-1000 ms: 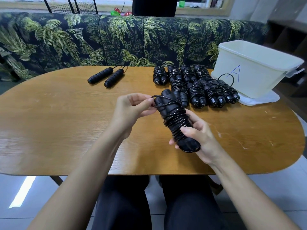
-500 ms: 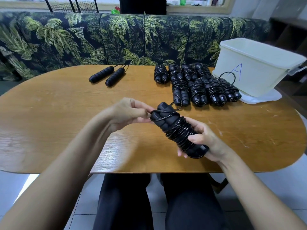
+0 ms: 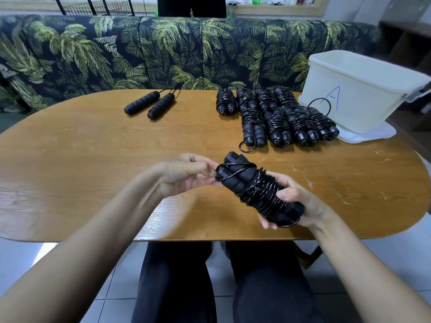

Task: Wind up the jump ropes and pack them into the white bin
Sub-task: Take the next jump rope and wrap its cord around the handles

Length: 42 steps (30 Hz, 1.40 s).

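Now | right hand (image 3: pixel 296 206) grips wound jump rope (image 3: pixel 254 190) | left hand (image 3: pixel 186 174) pinches cord

White bin (image 3: pixel 363 113) — interior hidden, right end cut off; loose handles (image 3: pixel 161 106) — cord vanishes past table (image 3: pixel 93 159) edge

One wide-angle head-worn camera looks forward and down, close above the oval wooden table (image 3: pixel 93 159) filling mid-frame, with the white plastic bin (image 3: pixel 363 113) at upper right.
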Each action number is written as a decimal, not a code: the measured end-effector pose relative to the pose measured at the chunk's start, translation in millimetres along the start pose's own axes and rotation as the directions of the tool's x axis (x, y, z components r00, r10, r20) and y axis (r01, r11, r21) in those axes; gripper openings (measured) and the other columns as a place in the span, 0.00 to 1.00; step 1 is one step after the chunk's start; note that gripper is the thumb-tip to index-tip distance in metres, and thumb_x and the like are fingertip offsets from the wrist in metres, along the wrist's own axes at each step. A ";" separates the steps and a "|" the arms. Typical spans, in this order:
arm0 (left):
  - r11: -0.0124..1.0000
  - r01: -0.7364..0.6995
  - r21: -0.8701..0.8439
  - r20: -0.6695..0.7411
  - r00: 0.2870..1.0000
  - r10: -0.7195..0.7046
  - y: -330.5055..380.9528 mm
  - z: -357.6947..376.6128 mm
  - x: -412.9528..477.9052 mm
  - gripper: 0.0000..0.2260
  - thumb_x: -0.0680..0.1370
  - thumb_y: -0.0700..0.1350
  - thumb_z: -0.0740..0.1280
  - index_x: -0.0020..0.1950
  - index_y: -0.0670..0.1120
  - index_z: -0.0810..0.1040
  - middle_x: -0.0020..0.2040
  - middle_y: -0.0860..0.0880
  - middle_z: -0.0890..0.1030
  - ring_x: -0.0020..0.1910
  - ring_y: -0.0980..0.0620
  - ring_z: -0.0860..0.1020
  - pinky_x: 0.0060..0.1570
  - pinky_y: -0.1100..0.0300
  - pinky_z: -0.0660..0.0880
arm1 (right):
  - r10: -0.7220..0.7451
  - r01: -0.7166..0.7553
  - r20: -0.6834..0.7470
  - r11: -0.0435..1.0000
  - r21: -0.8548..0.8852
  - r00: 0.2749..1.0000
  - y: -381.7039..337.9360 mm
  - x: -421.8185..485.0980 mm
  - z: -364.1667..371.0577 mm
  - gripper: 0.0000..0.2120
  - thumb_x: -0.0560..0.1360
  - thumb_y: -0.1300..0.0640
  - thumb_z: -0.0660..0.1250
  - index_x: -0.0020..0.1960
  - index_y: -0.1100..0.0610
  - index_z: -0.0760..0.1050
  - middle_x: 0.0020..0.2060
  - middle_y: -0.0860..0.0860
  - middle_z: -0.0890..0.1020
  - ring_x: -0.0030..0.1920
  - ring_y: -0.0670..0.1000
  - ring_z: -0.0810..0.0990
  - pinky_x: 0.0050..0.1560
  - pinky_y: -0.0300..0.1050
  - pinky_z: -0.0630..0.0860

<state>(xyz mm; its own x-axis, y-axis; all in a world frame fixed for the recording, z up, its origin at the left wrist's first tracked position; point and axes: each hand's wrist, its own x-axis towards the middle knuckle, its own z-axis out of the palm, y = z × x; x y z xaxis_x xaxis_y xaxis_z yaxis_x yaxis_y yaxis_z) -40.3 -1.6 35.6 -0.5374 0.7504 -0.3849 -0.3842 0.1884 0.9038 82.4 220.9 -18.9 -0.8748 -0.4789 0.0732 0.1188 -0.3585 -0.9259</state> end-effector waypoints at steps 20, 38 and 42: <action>0.987 0.088 -0.137 0.037 0.996 -0.084 -1.7 11.8 3.5 0.22 0.77 0.29 0.55 0.32 0.41 0.84 0.31 0.45 0.82 0.31 0.54 0.82 0.28 0.72 0.75 | -0.075 0.051 0.075 0.956 0.290 0.994 20.4 0.2 2.0 0.23 0.73 0.55 0.70 0.61 0.65 0.67 0.45 0.66 0.76 0.33 0.60 0.82 0.30 0.44 0.78; 0.991 -0.044 0.123 -0.010 0.999 0.045 -7.2 6.5 -1.8 0.16 0.76 0.24 0.55 0.42 0.36 0.81 0.38 0.42 0.84 0.36 0.50 0.84 0.39 0.65 0.79 | 0.052 -0.052 0.029 0.999 -0.001 0.998 -6.7 -10.7 0.2 0.20 0.70 0.56 0.67 0.60 0.63 0.72 0.46 0.65 0.74 0.32 0.59 0.82 0.26 0.43 0.76; 1.000 0.022 -0.003 0.018 1.000 -0.022 -15.7 7.6 -1.4 0.14 0.77 0.25 0.52 0.48 0.32 0.77 0.38 0.41 0.83 0.35 0.50 0.83 0.37 0.67 0.79 | 0.045 -0.054 0.091 0.994 0.097 0.995 2.5 -9.1 0.8 0.21 0.71 0.54 0.70 0.60 0.63 0.71 0.46 0.64 0.75 0.32 0.59 0.82 0.26 0.43 0.76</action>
<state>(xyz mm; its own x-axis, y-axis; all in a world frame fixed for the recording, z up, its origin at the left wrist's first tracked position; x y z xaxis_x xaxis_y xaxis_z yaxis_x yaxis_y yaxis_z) -27.8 -0.8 23.4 -0.5157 0.7572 -0.4010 -0.3980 0.2027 0.8947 91.0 223.7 -21.6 -0.8219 -0.5659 0.0646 0.2108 -0.4077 -0.8884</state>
